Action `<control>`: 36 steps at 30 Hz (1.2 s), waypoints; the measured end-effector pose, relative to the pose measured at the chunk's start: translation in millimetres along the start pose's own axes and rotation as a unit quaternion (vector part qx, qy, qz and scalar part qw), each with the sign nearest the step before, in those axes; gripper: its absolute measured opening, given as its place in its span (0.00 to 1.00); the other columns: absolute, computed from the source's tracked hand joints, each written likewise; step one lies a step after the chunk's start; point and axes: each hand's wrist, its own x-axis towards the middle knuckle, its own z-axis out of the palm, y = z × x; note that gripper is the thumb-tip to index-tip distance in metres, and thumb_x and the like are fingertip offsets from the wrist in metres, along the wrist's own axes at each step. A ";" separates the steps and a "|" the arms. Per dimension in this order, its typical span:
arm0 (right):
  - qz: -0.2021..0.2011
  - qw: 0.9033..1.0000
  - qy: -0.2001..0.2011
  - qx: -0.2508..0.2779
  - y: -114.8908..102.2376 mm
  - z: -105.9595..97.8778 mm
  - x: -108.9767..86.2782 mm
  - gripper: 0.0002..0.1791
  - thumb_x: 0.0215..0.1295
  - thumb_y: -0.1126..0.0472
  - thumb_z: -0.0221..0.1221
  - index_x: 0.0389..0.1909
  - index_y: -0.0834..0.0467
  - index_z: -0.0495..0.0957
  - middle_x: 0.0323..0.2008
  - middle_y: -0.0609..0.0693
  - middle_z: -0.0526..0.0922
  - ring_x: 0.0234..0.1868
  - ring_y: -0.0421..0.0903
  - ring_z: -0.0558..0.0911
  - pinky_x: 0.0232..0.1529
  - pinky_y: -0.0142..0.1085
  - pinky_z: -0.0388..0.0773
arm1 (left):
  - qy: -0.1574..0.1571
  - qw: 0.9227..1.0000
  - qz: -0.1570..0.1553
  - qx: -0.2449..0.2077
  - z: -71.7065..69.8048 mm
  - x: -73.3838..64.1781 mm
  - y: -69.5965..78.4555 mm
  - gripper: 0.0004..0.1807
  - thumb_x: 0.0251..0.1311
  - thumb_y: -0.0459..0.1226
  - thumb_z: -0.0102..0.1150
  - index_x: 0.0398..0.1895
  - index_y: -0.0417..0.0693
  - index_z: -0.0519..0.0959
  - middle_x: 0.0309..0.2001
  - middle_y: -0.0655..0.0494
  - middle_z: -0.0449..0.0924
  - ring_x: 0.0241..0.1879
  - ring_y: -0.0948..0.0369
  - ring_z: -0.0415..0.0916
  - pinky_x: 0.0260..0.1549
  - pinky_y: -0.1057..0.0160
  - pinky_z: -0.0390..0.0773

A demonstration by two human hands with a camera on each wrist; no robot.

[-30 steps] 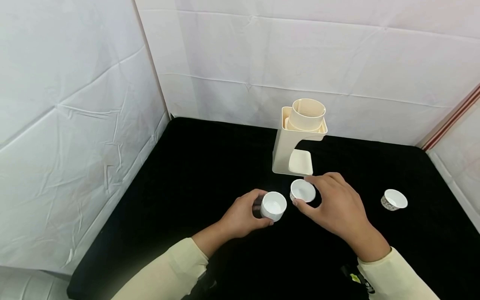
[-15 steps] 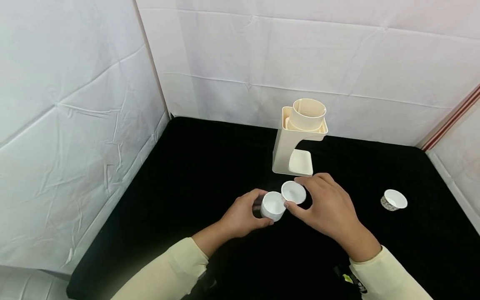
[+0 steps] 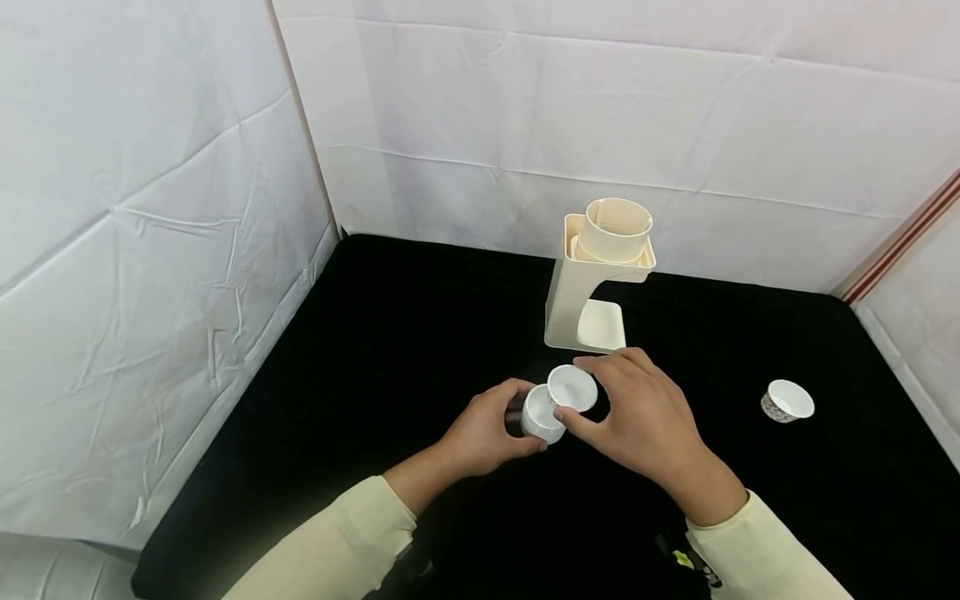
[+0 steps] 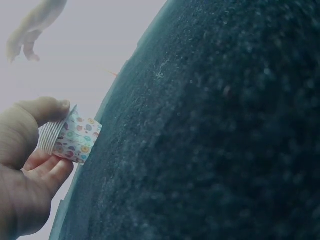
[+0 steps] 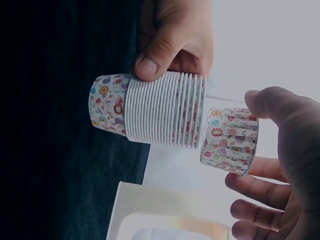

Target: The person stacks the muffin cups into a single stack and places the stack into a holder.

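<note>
My left hand [image 3: 483,433] grips a stack of nested paper baking cups [image 5: 160,110], with thumb and fingers round the ribbed rims. Colourful printed flowers cover the lowest cup's side. My right hand [image 3: 648,417] pinches a single paper baking cup [image 5: 229,141] by its rim, between thumb and fingers. This cup is white inside and flower-printed outside. It hangs over the right part of the stack's mouth in the head view. In the right wrist view its base is close to the top rim; whether they touch I cannot tell.
Behind the hands, on the black cloth-covered table [image 3: 420,333], stands a cream dispenser-like stand [image 3: 570,300] with a round tube [image 3: 615,237] on top. Another patterned paper cup [image 3: 787,400] sits at the right. White sheets [image 3: 480,108] enclose the back and sides.
My right hand has moved left with the single cup, from beside the stack to partly over its mouth. My left hand and the stack have stayed about where they were.
</note>
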 end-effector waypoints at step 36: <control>-0.018 1.000 -0.018 0.001 -10.0 25.5 -3.4 0.37 0.51 0.37 0.75 0.59 0.54 0.82 0.47 0.46 0.85 0.52 0.46 0.78 0.40 0.44 0.83 | 0.001 1.000 -0.005 -0.019 -0.1 -1.1 1.1 0.35 0.55 0.33 0.77 0.65 0.41 0.70 0.60 0.50 0.77 0.58 0.57 0.80 0.53 0.72 0.79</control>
